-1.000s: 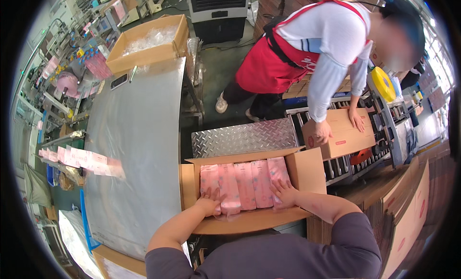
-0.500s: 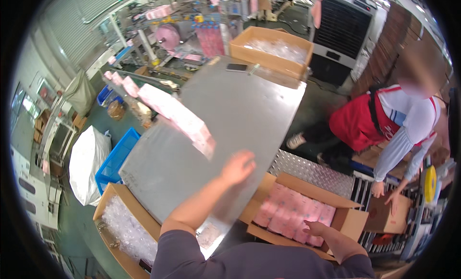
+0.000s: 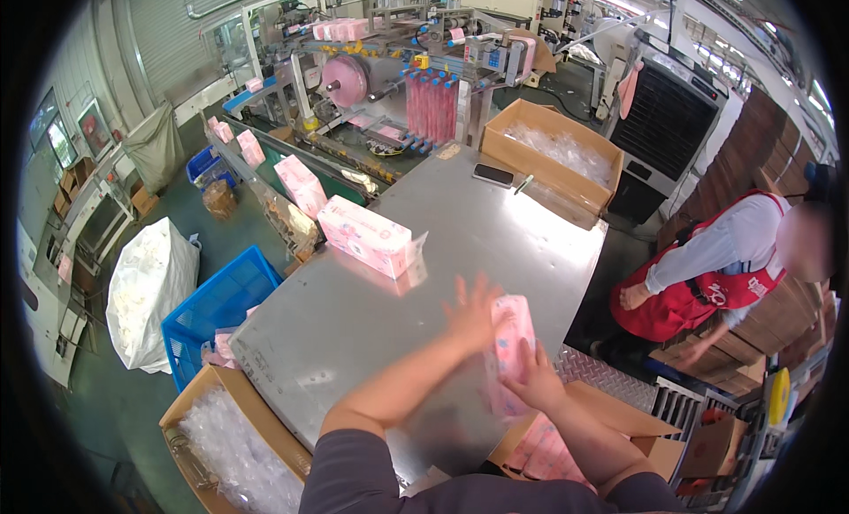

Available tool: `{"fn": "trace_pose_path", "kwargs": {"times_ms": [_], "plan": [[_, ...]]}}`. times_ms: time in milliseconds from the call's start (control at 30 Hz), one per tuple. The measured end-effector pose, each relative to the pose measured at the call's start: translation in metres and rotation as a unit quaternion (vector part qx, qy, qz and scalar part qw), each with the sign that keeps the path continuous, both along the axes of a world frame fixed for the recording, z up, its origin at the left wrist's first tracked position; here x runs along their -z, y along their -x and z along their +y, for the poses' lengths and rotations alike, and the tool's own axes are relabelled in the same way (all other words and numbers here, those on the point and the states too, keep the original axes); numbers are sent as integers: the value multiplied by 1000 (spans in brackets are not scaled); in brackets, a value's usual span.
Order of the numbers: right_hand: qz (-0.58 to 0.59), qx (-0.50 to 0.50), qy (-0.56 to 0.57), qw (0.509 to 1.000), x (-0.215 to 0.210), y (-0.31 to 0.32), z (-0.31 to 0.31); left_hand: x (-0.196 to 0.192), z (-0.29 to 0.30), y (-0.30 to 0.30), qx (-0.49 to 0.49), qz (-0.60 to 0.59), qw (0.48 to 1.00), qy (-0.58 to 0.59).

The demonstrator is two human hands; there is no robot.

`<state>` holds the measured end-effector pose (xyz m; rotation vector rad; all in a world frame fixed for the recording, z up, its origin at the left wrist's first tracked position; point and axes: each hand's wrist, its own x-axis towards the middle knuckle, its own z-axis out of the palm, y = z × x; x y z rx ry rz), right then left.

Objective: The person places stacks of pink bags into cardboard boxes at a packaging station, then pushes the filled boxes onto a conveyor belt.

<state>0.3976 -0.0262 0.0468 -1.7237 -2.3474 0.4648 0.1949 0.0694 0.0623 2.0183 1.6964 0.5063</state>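
A pink tissue pack in clear film (image 3: 511,344) stands tilted over the right part of the steel table (image 3: 442,240). My right hand (image 3: 539,383) grips its near right side, fingers laid along the wrapper. At the pack's left side is my left hand (image 3: 469,319), slightly blurred, with fingers spread; its thumb side is at the pack. Another pink tissue pack (image 3: 367,233) lies farther left on the table, at the end of the conveyor. Below my right forearm, an open carton (image 3: 637,417) contains pink packs (image 3: 544,448), partly hidden by my arm.
More packs (image 3: 301,182) line the conveyor from the machine. Cartons of clear plastic bags stand at near left (image 3: 190,408) and far right (image 3: 610,182). A phone (image 3: 493,174) lies near the far edge. A blue crate (image 3: 217,306) adjoins the table. A co-worker in a red apron (image 3: 681,288) stands right.
My right hand has come from the carton to a tissue pack over the table. My left hand is now beside that pack. The view has shifted, and the co-worker has changed posture.
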Motion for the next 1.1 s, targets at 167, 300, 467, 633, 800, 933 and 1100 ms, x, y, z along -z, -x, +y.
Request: {"fn": "trace_pose_path", "kwargs": {"times_ms": [167,300,467,633,800,933,1100], "plan": [[-63,85,107,989,-24,45,19,-35,121,151,-330,42,943,18],[-44,83,91,991,-14,50,39,60,134,186,-172,155,973,-8],[-35,110,49,992,3,47,65,6,-1,80,120,-21,992,31],[-16,153,69,986,-13,65,76,-16,106,160,-205,34,975,-83],[-23,137,78,987,-19,73,83,52,123,240,-107,209,970,-61],[-43,142,89,985,-18,74,84,65,12,152,160,221,952,-139],[-39,142,88,985,-14,71,83,16,-21,121,14,16,996,-88]]}}
